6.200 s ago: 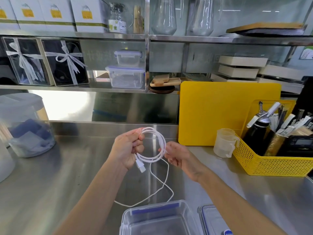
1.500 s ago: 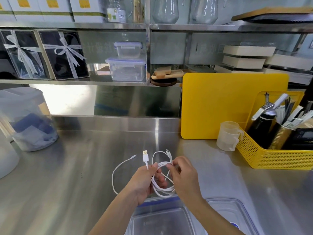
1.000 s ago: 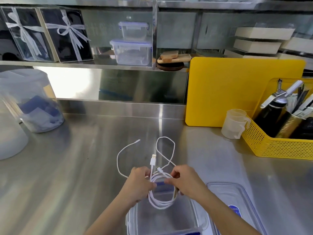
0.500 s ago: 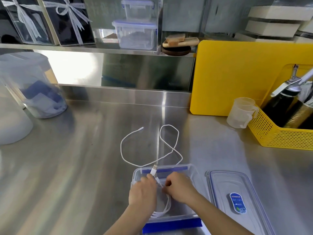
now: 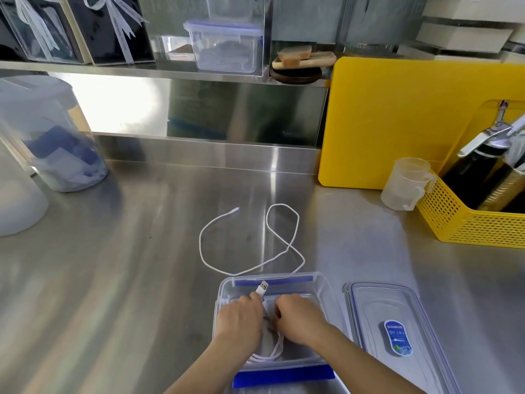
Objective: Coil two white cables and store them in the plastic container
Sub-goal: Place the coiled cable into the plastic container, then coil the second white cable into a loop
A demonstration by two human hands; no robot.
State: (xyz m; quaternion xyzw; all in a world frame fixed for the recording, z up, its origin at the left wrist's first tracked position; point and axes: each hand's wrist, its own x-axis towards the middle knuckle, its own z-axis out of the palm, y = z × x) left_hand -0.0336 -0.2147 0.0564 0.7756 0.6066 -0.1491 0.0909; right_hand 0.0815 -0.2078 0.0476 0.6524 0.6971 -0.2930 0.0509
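A coiled white cable (image 5: 270, 354) lay inside the clear plastic container (image 5: 321, 297) near the front edge of the stainless steel counter (image 5: 113, 265), its loops showing at the container's near end and its USB plug (image 5: 262, 288) pointing up toward the far wall of the container. Both hands were down inside the container on this coil: the left hand (image 5: 241, 319) was closed over the cable just below the plug, and the right hand (image 5: 298, 318) pressed on the coil with its fingers curled onto the strands. The container's blue locking flaps showed at the near and far rims. A second white cable (image 5: 267, 261) lay loose and uncoiled on the counter just beyond the container, in an open figure-eight, one small connector end (image 5: 235, 209) resting free to the far left and the other run passing to the container's far rim. The container's clear lid (image 5: 397, 336) lay flat just to the right, bearing a blue oval label (image 5: 398, 337); its print was too small to read. Further right stood a yellow perforated basket (image 5: 466, 223) holding a dark dispenser bottle (image 5: 480, 172), with a translucent measuring cup (image 5: 406, 183) touching its left side. A yellow cutting board (image 5: 397, 120) leaned upright against the back wall. At far left stood a lidded translucent bucket (image 5: 48, 132). On the shelf above sat stacked clear lidded boxes (image 5: 224, 44) and ribbon-tied gift boxes (image 5: 113, 27). No legible writing was found.
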